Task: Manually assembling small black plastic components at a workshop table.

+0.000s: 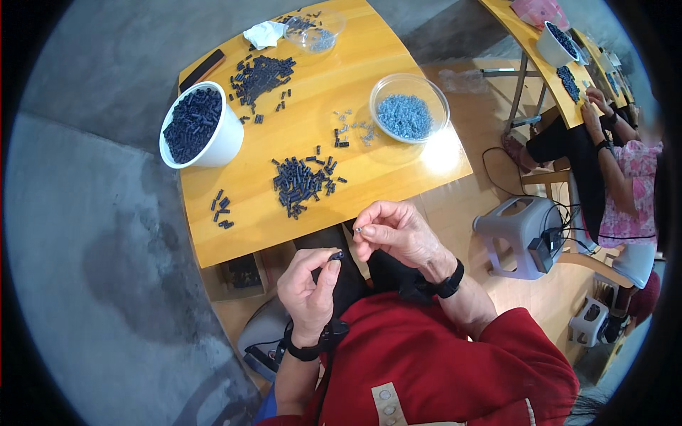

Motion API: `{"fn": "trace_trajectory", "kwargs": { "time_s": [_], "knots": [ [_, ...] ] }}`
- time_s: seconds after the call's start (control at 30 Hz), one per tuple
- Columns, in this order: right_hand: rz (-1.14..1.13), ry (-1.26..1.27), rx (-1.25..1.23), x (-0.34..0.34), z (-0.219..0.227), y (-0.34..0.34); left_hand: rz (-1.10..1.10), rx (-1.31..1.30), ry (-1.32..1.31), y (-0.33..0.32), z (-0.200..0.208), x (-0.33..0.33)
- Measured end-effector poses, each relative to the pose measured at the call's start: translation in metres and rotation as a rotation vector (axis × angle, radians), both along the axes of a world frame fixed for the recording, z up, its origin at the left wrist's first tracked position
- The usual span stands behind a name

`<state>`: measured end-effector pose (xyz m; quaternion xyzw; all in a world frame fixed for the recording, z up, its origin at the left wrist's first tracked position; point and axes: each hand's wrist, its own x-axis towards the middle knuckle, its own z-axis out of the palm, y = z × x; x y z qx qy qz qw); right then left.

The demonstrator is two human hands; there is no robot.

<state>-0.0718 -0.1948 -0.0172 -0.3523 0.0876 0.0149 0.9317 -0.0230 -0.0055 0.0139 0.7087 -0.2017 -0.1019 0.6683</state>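
Observation:
Above my lap, just off the table's near edge, my left hand (pixel 310 290) pinches a small black cylindrical piece (pixel 336 256) between thumb and fingertips. To its right and slightly farther out, my right hand (pixel 395 232) holds a tiny shiny metallic-looking piece (pixel 358 230) between thumb and forefinger; its exact kind is too small to make out. The two pieces are apart. Beyond my hands, a pile of black cylindrical pieces (pixel 301 183) lies on the table. A clear round tub (pixel 441 117) at the right holds many small bluish, clear pieces (pixel 404 116).
On the yellow table (pixel 383 186) a white bucket (pixel 226 139) of black pieces stands left. Farther back are another black pile (pixel 261 79), a dark phone-like slab (pixel 202 69), a white tissue (pixel 264 33) and a second clear tub (pixel 339 30). A grey stool (pixel 513 234) and a seated person (pixel 629 167) are right.

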Motion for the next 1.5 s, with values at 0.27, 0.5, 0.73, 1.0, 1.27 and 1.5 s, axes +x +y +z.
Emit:
{"fn": "trace_trajectory", "kwargs": {
  "time_s": [0.27,0.5,0.73,1.0,1.27,1.5],
  "knots": [
    [0.094,-0.097,-0.256,-0.01,0.022,0.008,-0.025,-0.054,-0.045,0.003,0.004,-0.005],
    [0.117,-0.133,-0.388,-0.011,0.033,0.01,-0.046,0.039,-0.178,0.002,0.01,-0.005],
    [0.121,-0.114,-0.545,-0.011,0.039,0.007,-0.066,0.113,-0.289,0.002,0.013,-0.003],
    [0.097,-0.142,-0.5,-0.009,0.039,0.008,-0.036,0.139,-0.334,0.001,0.017,0.001],
    [0.043,-0.245,-0.88,-0.008,0.039,0.005,-0.043,0.179,-0.341,0.0,0.016,0.0],
    [0.04,-0.328,-1.074,-0.003,0.043,-0.001,-0.096,0.233,-0.508,0.001,0.02,0.006]
  ]
}}
